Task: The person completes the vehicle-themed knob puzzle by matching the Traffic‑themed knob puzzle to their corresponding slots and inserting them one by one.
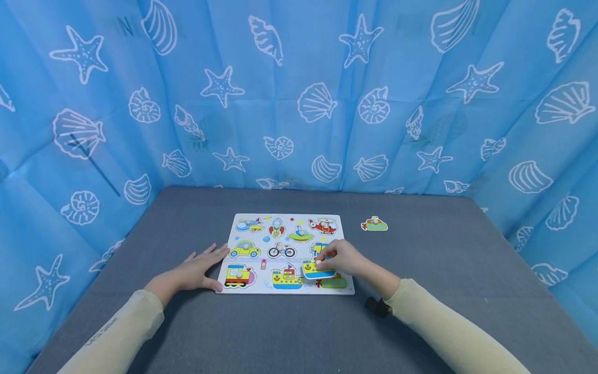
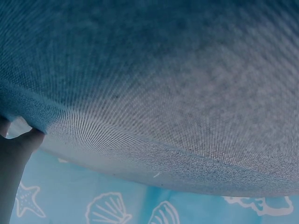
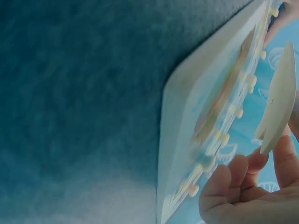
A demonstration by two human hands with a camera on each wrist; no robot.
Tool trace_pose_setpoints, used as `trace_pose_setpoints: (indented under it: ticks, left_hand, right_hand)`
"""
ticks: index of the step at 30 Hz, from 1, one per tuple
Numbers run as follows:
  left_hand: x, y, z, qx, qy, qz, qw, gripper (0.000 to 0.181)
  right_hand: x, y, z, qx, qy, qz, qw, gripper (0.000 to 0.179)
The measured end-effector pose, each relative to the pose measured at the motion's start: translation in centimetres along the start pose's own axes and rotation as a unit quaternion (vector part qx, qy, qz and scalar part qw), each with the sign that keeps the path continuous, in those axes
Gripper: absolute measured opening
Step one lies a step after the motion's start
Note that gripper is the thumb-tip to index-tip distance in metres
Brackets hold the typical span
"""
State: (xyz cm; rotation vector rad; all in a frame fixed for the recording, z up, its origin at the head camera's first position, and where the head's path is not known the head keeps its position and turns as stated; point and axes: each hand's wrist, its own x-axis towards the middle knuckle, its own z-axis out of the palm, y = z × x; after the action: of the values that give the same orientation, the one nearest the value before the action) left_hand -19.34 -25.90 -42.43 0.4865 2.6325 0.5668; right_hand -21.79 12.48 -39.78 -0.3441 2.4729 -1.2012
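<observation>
My right hand (image 1: 343,257) pinches a boat-shaped puzzle piece (image 1: 310,270) by its small knob. This piece is tilted above the lower right of a white peg puzzle board (image 1: 261,288), between the printed ship (image 1: 287,280) and the printed submarine (image 1: 337,282), which it partly covers. In the right wrist view the piece (image 3: 280,102) shows its pale edge and underside, apart from the board. My left hand (image 1: 196,270) rests at the board's left side, fingers spread, with fingertips and thumb touching the edge. The left wrist view catches only part of that hand (image 2: 16,149).
A submarine puzzle piece (image 1: 380,226) lies on the grey table, right of the board. Knobbed pieces such as a train (image 1: 238,278), car (image 1: 244,249) and helicopter (image 1: 324,226) sit in the board. A blue curtain (image 1: 289,130) with shell prints hangs behind the table.
</observation>
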Motion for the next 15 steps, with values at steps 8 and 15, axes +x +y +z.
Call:
trace_pose_setpoints:
  ticks: [8, 15]
  left_hand:
    - [-0.1, 0.0, -0.1, 0.0, -0.001, 0.0, 1.0, 0.107]
    - [-0.1, 0.0, -0.1, -0.001, -0.004, 0.001, 1.0, 0.106]
  right_hand:
    - [0.1, -0.9, 1.4, -0.003, -0.006, -0.006, 1.0, 0.004]
    - [0.3, -1.3, 2.3, -0.018, -0.003, -0.018, 0.9997, 0.004]
